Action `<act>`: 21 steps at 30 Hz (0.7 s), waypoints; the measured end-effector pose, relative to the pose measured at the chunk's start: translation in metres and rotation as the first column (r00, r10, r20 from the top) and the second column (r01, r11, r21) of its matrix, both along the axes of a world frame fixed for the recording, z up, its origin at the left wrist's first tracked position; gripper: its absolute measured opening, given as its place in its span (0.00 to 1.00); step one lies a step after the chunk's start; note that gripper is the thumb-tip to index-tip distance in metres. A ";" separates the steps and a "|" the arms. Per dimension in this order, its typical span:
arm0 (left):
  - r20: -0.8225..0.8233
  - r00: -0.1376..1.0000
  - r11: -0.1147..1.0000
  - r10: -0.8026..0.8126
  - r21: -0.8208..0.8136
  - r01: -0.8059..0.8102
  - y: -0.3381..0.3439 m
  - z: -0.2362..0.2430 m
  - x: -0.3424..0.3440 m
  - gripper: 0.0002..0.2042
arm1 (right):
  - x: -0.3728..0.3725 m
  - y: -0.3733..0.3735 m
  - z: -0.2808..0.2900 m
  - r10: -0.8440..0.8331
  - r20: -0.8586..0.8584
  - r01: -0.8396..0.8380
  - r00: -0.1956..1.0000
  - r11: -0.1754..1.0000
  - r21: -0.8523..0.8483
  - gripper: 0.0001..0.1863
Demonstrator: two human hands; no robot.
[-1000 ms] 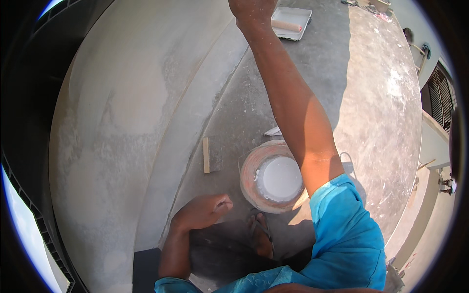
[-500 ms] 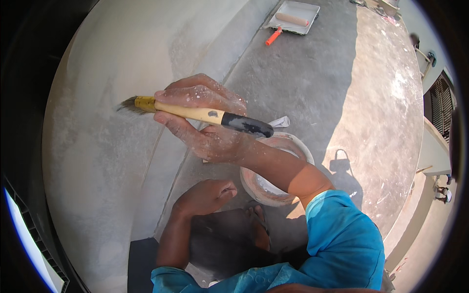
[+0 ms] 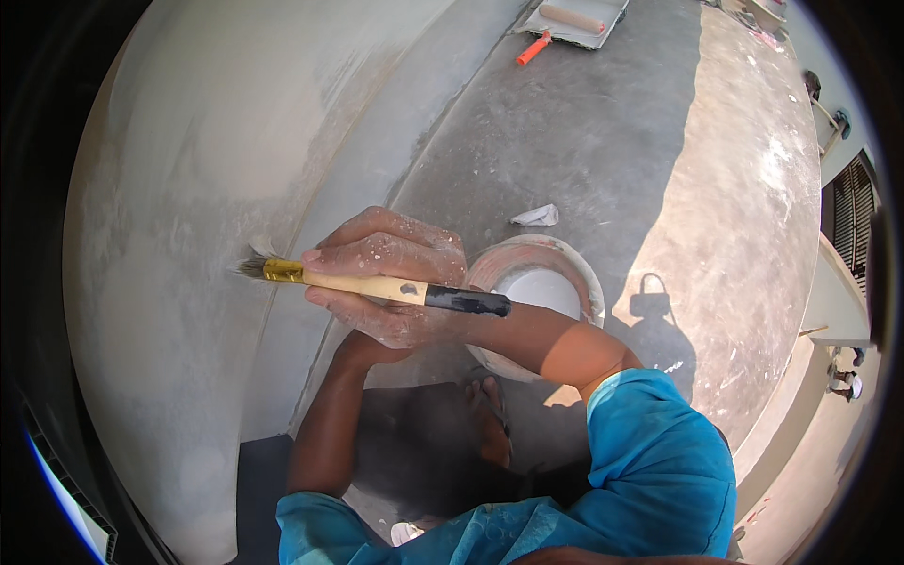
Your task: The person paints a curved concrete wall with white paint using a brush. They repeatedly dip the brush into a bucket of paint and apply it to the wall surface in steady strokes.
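Brush work on the wall is judged to be the step in hand. The paintbrush is held in the right hand, its pale wooden handle pinched narrowly between thumb and fingers, black end left sticking out to the right past the palm. The bristles are pointed left, just beyond the fingertips, against or just beside the grey wall; contact can't be confirmed from this angle. The left hand is mostly hidden behind and below the right fingers; its own fingers aren't shown, so whether anything is held there can't be told. The bucket of white paint is placed right of the gripping fingers, partly covered by the right forearm. A crumpled white scrap is seen up and right of the fingers, on the floor. The tray with a roller in it is set well apart, far up and right of the fingers. Next move, as judged: a light, controlled stroke is called for near the wall's bottom strip, grip kept steady; a reload at the bucket would be needed once the bristles run dry.
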State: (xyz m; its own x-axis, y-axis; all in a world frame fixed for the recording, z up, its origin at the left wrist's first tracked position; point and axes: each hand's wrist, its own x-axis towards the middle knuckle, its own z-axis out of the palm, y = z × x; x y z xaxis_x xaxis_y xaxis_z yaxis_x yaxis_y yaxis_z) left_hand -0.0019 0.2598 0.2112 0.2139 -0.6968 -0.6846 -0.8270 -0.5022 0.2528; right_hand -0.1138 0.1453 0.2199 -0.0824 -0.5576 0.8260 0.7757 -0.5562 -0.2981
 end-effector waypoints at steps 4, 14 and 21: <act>-0.023 0.999 1.000 0.027 -0.014 -0.028 0.003 -0.014 0.005 0.18 | 0.016 -0.101 -0.014 0.018 0.040 -0.035 0.999 0.887 0.460 0.13; -0.144 0.981 0.920 -0.133 -0.386 0.068 0.020 -0.041 0.025 0.18 | 0.017 -0.002 -0.038 -0.210 -0.049 0.212 0.977 0.976 0.056 0.15; -0.051 0.991 0.988 0.128 0.089 -0.123 -0.005 -0.009 -0.003 0.17 | 0.007 -0.108 -0.024 -0.054 0.293 -0.152 0.955 0.758 0.635 0.12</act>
